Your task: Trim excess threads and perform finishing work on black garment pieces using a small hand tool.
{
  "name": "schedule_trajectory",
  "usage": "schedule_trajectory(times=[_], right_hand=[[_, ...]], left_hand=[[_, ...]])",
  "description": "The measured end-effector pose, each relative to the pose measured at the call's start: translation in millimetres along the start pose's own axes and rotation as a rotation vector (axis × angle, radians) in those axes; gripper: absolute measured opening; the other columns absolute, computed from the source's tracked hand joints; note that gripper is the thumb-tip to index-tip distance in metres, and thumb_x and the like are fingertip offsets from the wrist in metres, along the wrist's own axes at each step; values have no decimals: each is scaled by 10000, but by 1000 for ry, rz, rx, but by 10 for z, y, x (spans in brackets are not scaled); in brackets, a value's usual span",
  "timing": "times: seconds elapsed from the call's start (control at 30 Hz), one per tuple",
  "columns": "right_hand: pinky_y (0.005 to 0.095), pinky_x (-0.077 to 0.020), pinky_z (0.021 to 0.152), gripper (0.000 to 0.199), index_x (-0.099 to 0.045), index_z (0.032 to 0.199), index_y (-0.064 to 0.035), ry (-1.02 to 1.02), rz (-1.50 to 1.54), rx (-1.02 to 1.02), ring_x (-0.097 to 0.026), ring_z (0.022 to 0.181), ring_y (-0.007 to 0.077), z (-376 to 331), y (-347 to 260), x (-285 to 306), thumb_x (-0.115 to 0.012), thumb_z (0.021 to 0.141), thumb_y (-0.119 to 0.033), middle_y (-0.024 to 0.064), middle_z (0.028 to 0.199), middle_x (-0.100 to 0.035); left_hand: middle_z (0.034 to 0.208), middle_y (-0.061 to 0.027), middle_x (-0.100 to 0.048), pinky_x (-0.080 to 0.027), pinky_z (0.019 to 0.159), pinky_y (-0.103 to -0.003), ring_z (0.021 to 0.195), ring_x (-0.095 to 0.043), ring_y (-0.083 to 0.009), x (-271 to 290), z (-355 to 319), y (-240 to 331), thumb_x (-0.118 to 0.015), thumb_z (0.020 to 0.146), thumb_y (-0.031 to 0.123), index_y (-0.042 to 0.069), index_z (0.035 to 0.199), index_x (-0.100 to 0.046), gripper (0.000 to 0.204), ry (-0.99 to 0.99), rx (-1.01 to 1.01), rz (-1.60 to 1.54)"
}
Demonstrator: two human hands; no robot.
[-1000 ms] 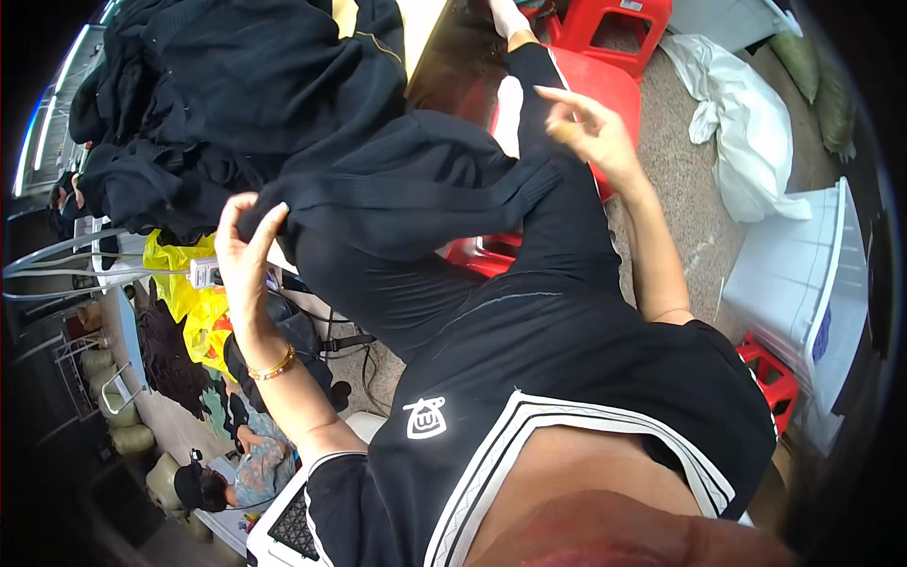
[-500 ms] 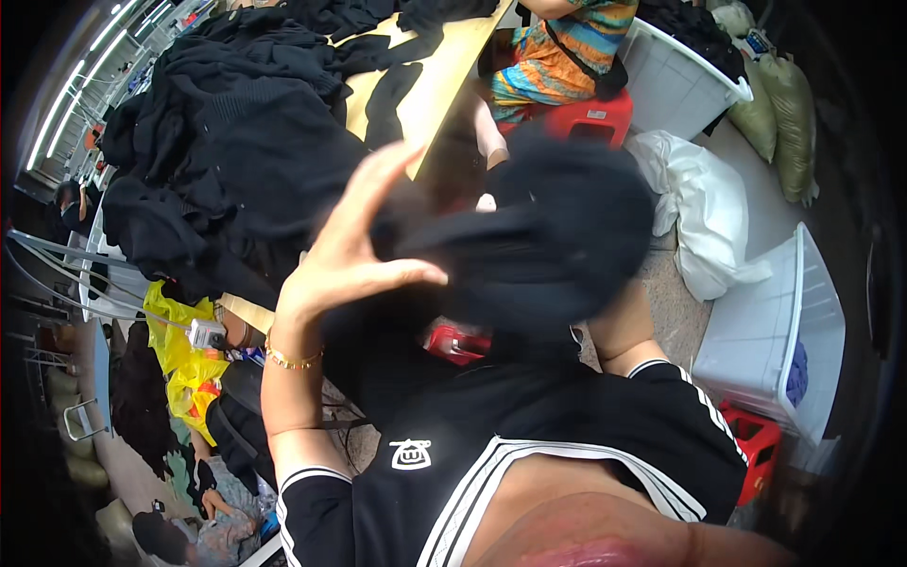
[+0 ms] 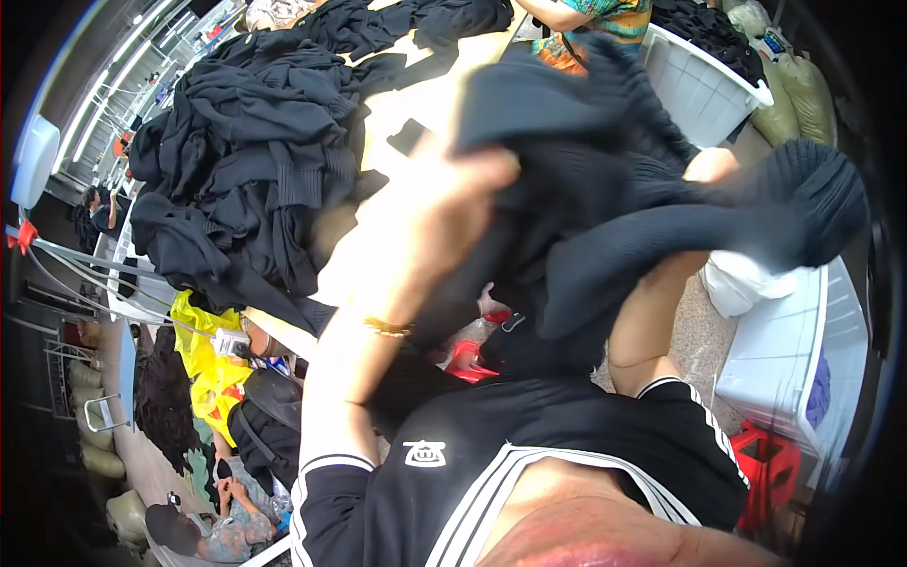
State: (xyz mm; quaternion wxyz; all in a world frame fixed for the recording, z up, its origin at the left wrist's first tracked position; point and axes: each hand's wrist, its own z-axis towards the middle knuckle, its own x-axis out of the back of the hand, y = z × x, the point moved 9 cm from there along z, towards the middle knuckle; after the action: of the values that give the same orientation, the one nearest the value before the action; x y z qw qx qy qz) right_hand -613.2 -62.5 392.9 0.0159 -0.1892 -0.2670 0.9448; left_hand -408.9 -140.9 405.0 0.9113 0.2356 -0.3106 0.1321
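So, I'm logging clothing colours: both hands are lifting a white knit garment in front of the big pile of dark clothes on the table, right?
Not quite. In the head view the knit garment that the left hand and right hand lift is black, not white. The pile of dark clothes on the table is as you say.

Your black ribbed knit garment point(image 3: 642, 217): plain, no print. Pile of garments point(image 3: 255, 161) on table: all black. Tabletop point(image 3: 416, 104): pale tan. Your bracelet point(image 3: 387, 328): gold. Your shirt point(image 3: 529, 454): black, white stripes at sleeve cuffs and neckline, small white emblem. Crates point(image 3: 784, 331): white. Stool point(image 3: 770, 468): red. Plastic bag point(image 3: 203, 364): bright yellow. Co-worker's top point(image 3: 605, 19): multicoloured pattern, teal and orange.
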Motion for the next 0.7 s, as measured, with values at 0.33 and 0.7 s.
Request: schedule_trajectory(times=[0.33,0.7], right_hand=[[248,-477,778,576,-524,1135,17,-201,49,-493,-590,853,118,-107,607,26,-788,772,-344,58,965,-584],[161,-215,401,727,-345,1467,-29,-119,-197,-1196,-342,464,-15,-1337,1716,1961,-712,855,-169,-68,659,-484]], left_hand=[[1118,-62,-636,-448,962,-288,1047,-578,-123,-1597,-575,121,-793,752,120,8,1284,-497,619,-568,650,-1127],[993,-161,-678,-461,925,-346,1061,-613,-210,-930,-226,-1019,-658,797,249,40,1060,-671,336,-956,169,-382]])
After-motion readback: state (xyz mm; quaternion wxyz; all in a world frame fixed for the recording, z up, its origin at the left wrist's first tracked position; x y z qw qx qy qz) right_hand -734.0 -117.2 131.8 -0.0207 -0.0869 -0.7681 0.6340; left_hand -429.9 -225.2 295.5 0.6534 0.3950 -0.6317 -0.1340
